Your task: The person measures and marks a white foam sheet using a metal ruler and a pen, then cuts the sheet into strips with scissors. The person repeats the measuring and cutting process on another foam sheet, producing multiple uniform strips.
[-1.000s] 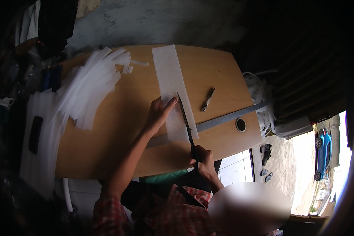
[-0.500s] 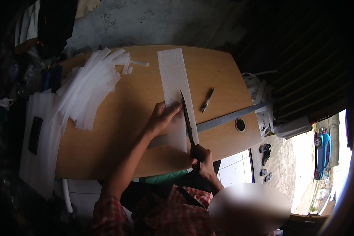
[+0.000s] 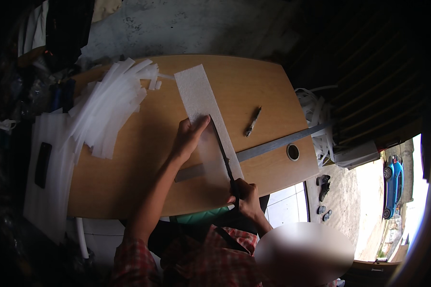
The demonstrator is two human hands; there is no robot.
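Observation:
My left hand (image 3: 190, 135) pinches the left edge of a long white foam sheet (image 3: 196, 86), thumb on top and fingers underneath. The sheet slants over the tabletop, its far end tipped to the left. In my right hand (image 3: 245, 195) are black scissors (image 3: 223, 155), gripped by the handles at the table's near edge. Their blades run lengthwise along the sheet, the tips close to my left thumb. Beneath the sheet lies a grey metal ruler (image 3: 277, 142), partly covered by it.
White foam strips (image 3: 110, 105) are heaped on the left of the wooden table (image 3: 163, 110), and a black phone (image 3: 43, 165) rests on them. A pen (image 3: 254, 121) lies right of the sheet, near a round cable hole (image 3: 292, 152). Narrow white offcuts (image 3: 321, 124) hang beyond the right edge.
The foam sheet's far end has swung left, and my left hand has shifted left with it. The scissor tips have moved left too, and the blades look closer together.

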